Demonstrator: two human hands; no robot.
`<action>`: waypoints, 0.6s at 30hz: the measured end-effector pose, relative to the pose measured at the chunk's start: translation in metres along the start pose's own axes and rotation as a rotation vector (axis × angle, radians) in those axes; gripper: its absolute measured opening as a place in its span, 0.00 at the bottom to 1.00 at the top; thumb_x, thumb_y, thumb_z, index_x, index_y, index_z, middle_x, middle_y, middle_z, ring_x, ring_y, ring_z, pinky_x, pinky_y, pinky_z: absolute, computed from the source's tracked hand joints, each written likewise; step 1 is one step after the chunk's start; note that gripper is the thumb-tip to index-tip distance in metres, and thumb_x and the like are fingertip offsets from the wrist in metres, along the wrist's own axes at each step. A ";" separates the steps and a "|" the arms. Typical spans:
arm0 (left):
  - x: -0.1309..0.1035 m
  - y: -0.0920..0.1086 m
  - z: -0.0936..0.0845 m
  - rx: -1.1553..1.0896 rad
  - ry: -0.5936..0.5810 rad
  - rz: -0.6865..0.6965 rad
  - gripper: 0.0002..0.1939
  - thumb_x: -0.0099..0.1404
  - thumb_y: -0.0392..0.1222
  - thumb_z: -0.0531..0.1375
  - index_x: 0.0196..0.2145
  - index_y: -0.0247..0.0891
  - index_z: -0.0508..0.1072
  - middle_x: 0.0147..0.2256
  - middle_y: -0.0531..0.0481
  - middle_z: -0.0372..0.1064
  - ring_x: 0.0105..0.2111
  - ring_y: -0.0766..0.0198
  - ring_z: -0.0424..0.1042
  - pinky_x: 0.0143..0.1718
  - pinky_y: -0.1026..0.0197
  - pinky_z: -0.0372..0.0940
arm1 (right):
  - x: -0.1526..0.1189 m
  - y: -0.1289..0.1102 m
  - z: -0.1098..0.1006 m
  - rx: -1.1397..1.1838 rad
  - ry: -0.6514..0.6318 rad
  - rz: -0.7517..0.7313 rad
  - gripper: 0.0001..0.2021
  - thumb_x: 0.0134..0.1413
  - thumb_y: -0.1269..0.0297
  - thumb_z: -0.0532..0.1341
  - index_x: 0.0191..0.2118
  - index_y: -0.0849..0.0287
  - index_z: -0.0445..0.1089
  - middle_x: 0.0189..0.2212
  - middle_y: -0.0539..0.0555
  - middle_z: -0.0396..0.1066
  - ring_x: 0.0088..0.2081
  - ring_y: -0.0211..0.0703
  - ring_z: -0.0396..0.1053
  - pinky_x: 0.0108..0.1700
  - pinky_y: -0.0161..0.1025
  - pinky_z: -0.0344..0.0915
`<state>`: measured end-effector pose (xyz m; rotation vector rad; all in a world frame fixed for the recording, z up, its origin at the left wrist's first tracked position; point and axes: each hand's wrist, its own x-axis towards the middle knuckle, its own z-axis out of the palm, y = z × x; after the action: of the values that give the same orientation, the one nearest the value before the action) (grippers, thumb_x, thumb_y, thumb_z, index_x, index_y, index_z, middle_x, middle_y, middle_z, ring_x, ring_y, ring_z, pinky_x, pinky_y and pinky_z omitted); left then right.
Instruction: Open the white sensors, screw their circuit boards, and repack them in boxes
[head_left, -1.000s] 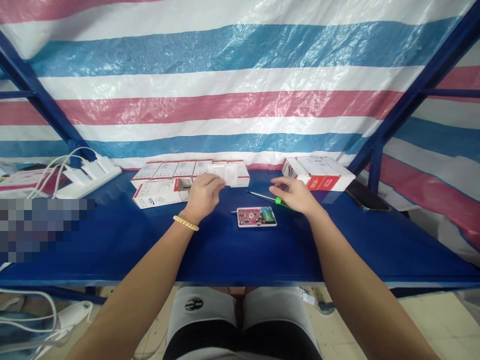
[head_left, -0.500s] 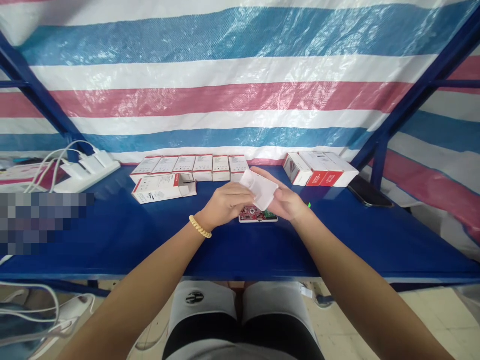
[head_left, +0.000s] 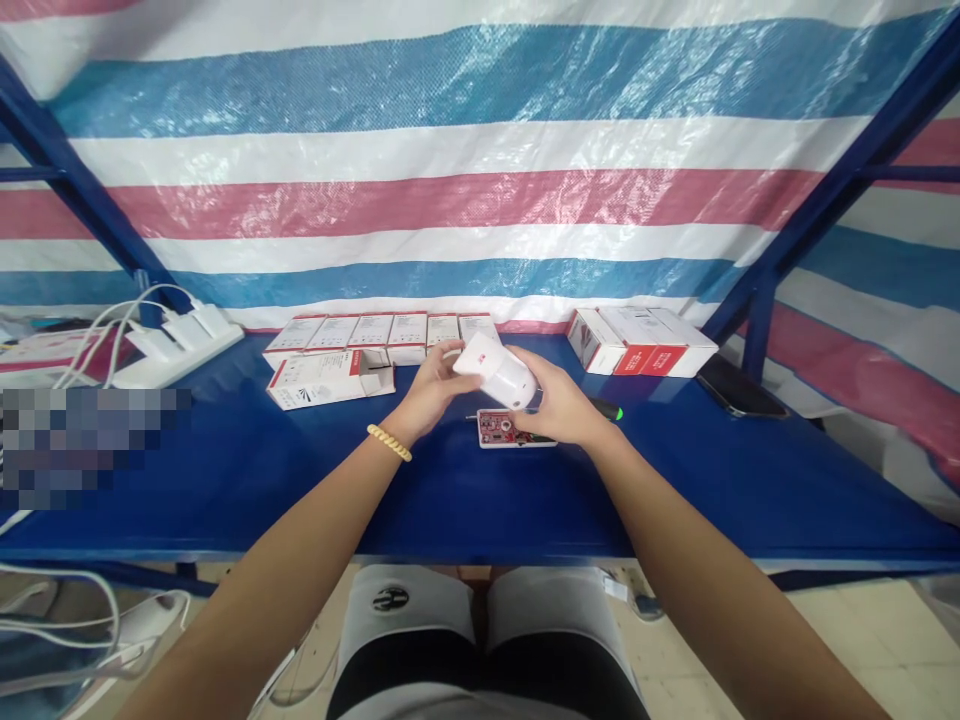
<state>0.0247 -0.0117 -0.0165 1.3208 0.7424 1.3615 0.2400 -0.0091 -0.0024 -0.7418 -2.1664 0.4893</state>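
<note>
A white plastic cover [head_left: 496, 370] with a rounded bulge and small red print is held between both hands above the table. My left hand [head_left: 435, 392] grips its left end, a yellow coiled band on the wrist. My right hand [head_left: 559, 400] is wrapped round its right end. Just below the cover lies a white casing with a red circuit board [head_left: 501, 428], its right part partly hidden by my right hand. A screwdriver [head_left: 606, 409] with a black and green handle lies behind my right hand, its tip showing left of the board.
White and red boxes [head_left: 352, 332] stand in a row at the back, an opened box [head_left: 322, 380] before them. More boxes [head_left: 641, 342] and a black phone [head_left: 741, 388] are at the right. A white power strip [head_left: 180, 345] with cables lies at the left.
The white cover has been turned over, from its flat side to its bulged, printed side. My left hand has shifted slightly left and up, and more of the screwdriver shows.
</note>
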 end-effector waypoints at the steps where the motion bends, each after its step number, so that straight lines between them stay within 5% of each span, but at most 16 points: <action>1: 0.000 -0.001 -0.005 0.111 0.037 0.048 0.39 0.49 0.44 0.73 0.56 0.41 0.61 0.49 0.43 0.70 0.46 0.55 0.73 0.47 0.49 0.69 | 0.000 0.001 -0.003 -0.028 -0.046 0.010 0.42 0.37 0.71 0.65 0.64 0.59 0.59 0.61 0.63 0.65 0.60 0.61 0.65 0.61 0.57 0.61; 5: -0.004 0.003 -0.017 0.715 -0.133 0.286 0.52 0.47 0.45 0.73 0.65 0.42 0.52 0.63 0.34 0.56 0.58 0.45 0.64 0.55 0.42 0.64 | 0.000 -0.002 -0.010 -0.078 -0.169 0.112 0.40 0.34 0.70 0.66 0.61 0.59 0.62 0.56 0.63 0.69 0.54 0.61 0.70 0.55 0.56 0.66; 8: -0.007 0.009 -0.016 0.986 -0.279 0.448 0.48 0.50 0.46 0.72 0.64 0.40 0.56 0.65 0.35 0.55 0.64 0.43 0.56 0.63 0.40 0.56 | 0.000 -0.007 -0.010 -0.055 -0.198 0.150 0.37 0.34 0.70 0.66 0.57 0.60 0.63 0.51 0.60 0.71 0.49 0.56 0.72 0.50 0.52 0.69; 13: -0.010 0.013 -0.004 1.092 -0.258 0.490 0.31 0.52 0.49 0.71 0.51 0.37 0.70 0.48 0.42 0.73 0.49 0.50 0.72 0.53 0.47 0.67 | 0.001 -0.005 -0.009 -0.057 -0.196 0.047 0.35 0.37 0.71 0.66 0.57 0.60 0.64 0.49 0.61 0.68 0.53 0.56 0.67 0.56 0.53 0.66; 18: -0.012 0.013 0.002 1.112 -0.238 0.494 0.31 0.52 0.55 0.71 0.48 0.37 0.72 0.44 0.43 0.75 0.44 0.52 0.73 0.47 0.50 0.69 | 0.001 -0.002 -0.012 -0.127 -0.145 0.008 0.31 0.43 0.53 0.72 0.53 0.58 0.70 0.47 0.61 0.69 0.53 0.58 0.66 0.56 0.56 0.65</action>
<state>0.0212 -0.0270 -0.0074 2.6250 1.1095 1.1053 0.2484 -0.0086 0.0063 -0.8061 -2.3478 0.4246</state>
